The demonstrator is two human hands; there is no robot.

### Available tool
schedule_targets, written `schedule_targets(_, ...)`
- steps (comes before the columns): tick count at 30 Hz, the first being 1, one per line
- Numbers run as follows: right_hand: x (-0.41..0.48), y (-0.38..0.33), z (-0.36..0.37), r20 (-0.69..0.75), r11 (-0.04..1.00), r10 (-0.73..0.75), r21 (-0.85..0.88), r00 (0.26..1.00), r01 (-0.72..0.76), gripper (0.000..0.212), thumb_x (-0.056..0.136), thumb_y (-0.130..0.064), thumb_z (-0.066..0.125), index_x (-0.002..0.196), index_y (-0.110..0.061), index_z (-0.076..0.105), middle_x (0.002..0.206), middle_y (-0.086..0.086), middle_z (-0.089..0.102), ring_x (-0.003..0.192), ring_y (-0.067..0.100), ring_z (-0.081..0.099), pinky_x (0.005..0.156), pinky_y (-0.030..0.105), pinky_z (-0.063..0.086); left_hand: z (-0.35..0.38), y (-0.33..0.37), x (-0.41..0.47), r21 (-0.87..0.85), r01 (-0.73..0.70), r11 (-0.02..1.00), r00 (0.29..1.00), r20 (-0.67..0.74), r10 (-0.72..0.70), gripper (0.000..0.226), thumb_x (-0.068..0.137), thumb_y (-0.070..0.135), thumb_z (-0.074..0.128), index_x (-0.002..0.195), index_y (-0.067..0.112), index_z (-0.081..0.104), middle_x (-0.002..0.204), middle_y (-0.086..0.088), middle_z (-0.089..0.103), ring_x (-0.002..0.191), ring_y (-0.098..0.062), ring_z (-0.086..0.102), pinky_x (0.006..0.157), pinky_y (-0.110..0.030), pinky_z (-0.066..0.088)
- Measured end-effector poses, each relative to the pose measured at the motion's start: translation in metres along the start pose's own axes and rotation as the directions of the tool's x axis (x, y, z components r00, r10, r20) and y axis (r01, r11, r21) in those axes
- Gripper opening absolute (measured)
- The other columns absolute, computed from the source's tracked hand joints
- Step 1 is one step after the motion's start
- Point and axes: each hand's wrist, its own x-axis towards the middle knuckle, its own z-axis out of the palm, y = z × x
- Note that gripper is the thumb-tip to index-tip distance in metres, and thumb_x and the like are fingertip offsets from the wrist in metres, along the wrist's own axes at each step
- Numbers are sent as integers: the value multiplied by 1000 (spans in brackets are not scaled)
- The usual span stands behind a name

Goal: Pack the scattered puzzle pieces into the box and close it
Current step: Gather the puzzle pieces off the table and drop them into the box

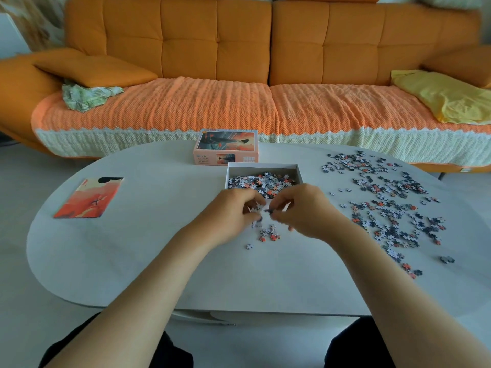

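Note:
The open white box tray (pixel 299 173) sits mid-table, partly filled with puzzle pieces. Its printed lid (pixel 226 146) lies just behind it. My left hand (pixel 233 208) and my right hand (pixel 303 211) meet at the tray's near edge, each with fingers curled round a few puzzle pieces. A small cluster of loose pieces (pixel 268 235) lies on the table under and just before my hands. A wide scatter of pieces (pixel 393 208) covers the table's right side.
A folded reference picture (pixel 89 197) lies on the left of the oval white table (pixel 132 261). An orange sofa (pixel 239 49) stands behind the table, with a yellow cloth (pixel 441 99) and a green cloth (pixel 87 96) on it.

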Motion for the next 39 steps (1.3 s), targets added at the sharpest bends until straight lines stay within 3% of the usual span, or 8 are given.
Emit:
schedule_targets(7,33,9,-7,-421,989,-148,-58,895,137,12,78,-14,78,89,-19,75,82,-3,65,68,8,58,69,20,50,-6,-4,34,-26,-33,999,967,-253,26,27,89,16,68,116,21,66,98,9,61,77,5,54,69,1,36)
schedule_targets(13,44,23,7,-255,980,-132,-176,958,88,26,85,-22,73,111,-21,73,108,-3,64,83,10,54,80,21,42,3,-18,52,124,-39,992,967,-247,69,35,89,19,69,124,17,65,119,-2,62,106,-18,57,90,-24,42)
schedule_targets(17,41,21,3,-292,972,-203,-179,935,155,10,85,-18,72,93,-18,78,93,3,65,76,11,54,74,20,41,3,-24,51,212,-25,977,980,-187,66,32,92,29,65,123,21,65,118,0,57,112,-19,51,95,-36,44)
schedule_targets(22,39,26,9,-166,946,-215,-280,962,163,40,96,-41,51,68,-16,64,76,0,56,72,17,54,69,35,47,2,-25,40,294,-129,947,977,-124,171,24,98,22,49,105,22,72,103,1,63,98,-22,55,85,-36,42)
schedule_targets(26,32,24,20,-12,890,-253,-394,967,228,42,97,-53,37,99,-30,72,103,-8,64,101,14,56,89,36,44,5,-28,31,357,-157,921,987,15,163,31,100,32,44,120,30,67,121,10,62,113,-18,50,97,-36,31)
schedule_targets(30,28,23,21,-90,888,-312,-381,946,257,30,98,-40,46,106,-26,71,110,-8,66,107,19,57,92,39,42,-3,-28,23,272,-180,945,975,-79,209,33,92,32,51,119,24,69,123,7,64,112,-19,55,99,-37,39)
schedule_targets(34,17,18,12,-213,875,-442,-318,871,365,16,89,-13,64,101,-17,74,93,-3,64,83,15,57,76,26,44,-11,-19,11,234,-197,952,950,-195,244,15,84,26,68,98,24,71,99,11,60,92,-12,56,80,-30,45)
schedule_targets(39,-6,13,15,117,908,-255,-314,960,279,32,88,-27,67,120,-25,67,109,-11,58,82,2,52,83,24,48,-15,-14,-8,235,-97,967,984,168,58,33,79,40,73,110,36,66,102,20,56,74,6,50,69,-19,39)
